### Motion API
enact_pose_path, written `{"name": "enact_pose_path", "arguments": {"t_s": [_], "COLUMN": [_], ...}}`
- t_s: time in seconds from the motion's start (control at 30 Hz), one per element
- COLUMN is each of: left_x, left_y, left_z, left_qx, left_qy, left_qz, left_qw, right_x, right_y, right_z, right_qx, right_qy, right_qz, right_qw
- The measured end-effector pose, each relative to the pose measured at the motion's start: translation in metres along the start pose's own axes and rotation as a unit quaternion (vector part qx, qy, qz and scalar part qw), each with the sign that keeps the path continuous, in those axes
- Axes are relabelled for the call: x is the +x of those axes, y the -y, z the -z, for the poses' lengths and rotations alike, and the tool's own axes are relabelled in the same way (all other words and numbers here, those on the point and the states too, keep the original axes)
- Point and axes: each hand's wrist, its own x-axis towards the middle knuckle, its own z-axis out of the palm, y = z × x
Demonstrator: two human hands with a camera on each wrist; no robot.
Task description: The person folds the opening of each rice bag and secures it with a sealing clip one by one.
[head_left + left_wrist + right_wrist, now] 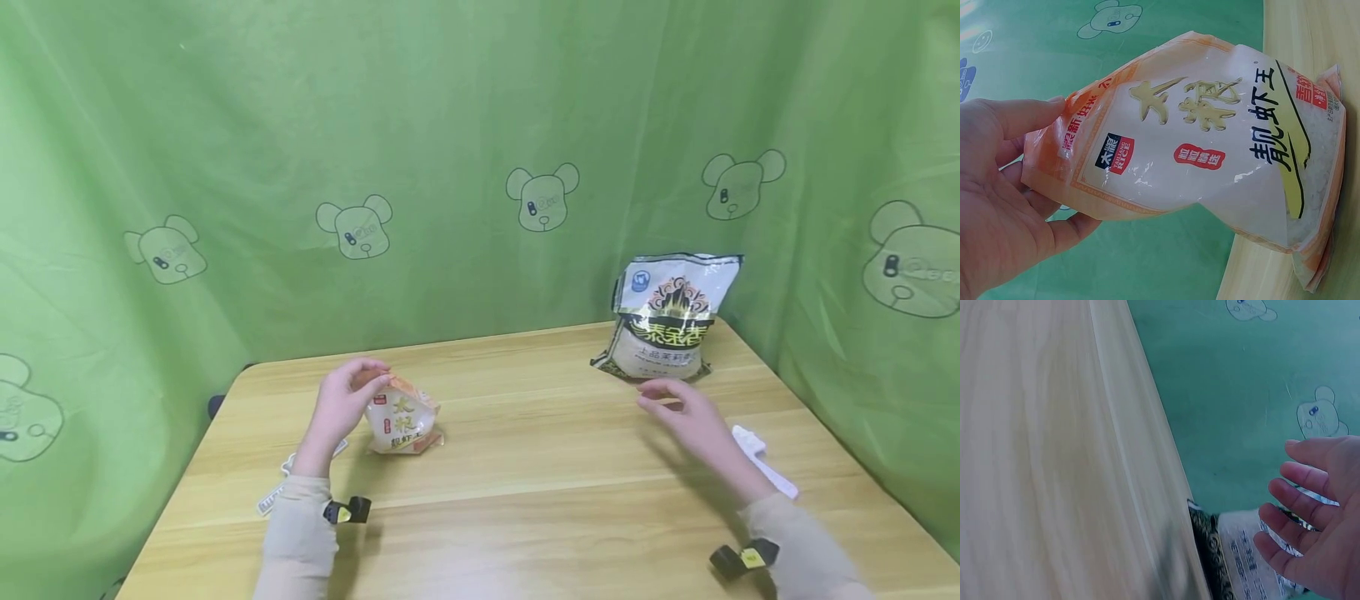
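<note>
My left hand (pixel 339 410) pinches the orange top edge of a small rice bag (pixel 402 423) at the left of the table. In the left wrist view the thumb presses the front of this rice bag (pixel 1210 150), with the other fingers behind and below it. The bag is white and orange, with gold and black lettering, and its base is down at the wooden surface. My right hand (pixel 693 427) holds nothing, its fingers loosely bent and apart. Just beyond it stands a larger rice bag (pixel 667 321), white, black and gold; the fingers overlap this bag (pixel 1247 559) in the right wrist view.
A white flat piece (pixel 268 502) with ruler-like marks lies partly under my left forearm. Another white, lilac-tinted piece (pixel 776 479) lies beside my right forearm. A green curtain (pixel 450 100) with bear-head prints hangs behind and around the wooden table (pixel 517 450).
</note>
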Motion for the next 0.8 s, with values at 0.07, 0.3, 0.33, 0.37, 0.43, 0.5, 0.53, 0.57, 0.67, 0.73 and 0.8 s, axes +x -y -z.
{"name": "enact_pose_path", "arguments": {"t_s": [0.07, 0.3, 0.33, 0.37, 0.43, 0.5, 0.53, 0.57, 0.67, 0.73, 0.8], "left_x": [0.000, 0.000, 0.000, 0.001, 0.001, 0.001, 0.001, 0.001, 0.001, 0.001, 0.001], "left_y": [0.000, 0.001, 0.001, 0.001, 0.002, 0.002, 0.002, 0.002, 0.002, 0.002, 0.002], "left_z": [0.000, 0.000, 0.000, 0.000, 0.000, 0.000, 0.000, 0.000, 0.000, 0.000, -0.001], "left_qx": [0.000, 0.000, -0.001, -0.001, -0.002, -0.003, -0.002, -0.002, -0.003, -0.002, -0.003], "left_qy": [-0.001, 0.004, 0.003, 0.005, 0.007, 0.008, 0.007, 0.006, 0.003, 0.003, 0.004], "left_qz": [0.001, 0.007, 0.010, 0.010, 0.011, 0.011, 0.011, 0.011, 0.013, 0.012, 0.011], "left_qw": [1.0000, 1.0000, 0.9999, 0.9999, 0.9999, 0.9999, 0.9999, 0.9999, 0.9999, 0.9999, 0.9999], "right_x": [-0.002, -0.010, -0.012, -0.013, -0.016, -0.018, -0.019, -0.020, -0.022, -0.025, -0.027], "right_y": [-0.003, -0.013, -0.015, -0.018, -0.022, -0.026, -0.027, -0.029, -0.035, -0.039, -0.043], "right_z": [0.004, 0.020, 0.022, 0.024, 0.028, 0.032, 0.034, 0.035, 0.040, 0.043, 0.046], "right_qx": [0.000, 0.000, -0.006, -0.008, -0.011, -0.015, -0.019, -0.020, -0.030, -0.035, -0.038], "right_qy": [0.003, 0.001, -0.002, -0.005, -0.012, -0.020, -0.025, -0.028, -0.035, -0.036, -0.035], "right_qz": [-0.009, -0.031, -0.032, -0.034, -0.041, -0.041, -0.037, -0.036, -0.028, -0.032, -0.039], "right_qw": [1.0000, 0.9995, 0.9995, 0.9994, 0.9990, 0.9989, 0.9988, 0.9988, 0.9985, 0.9982, 0.9979]}}
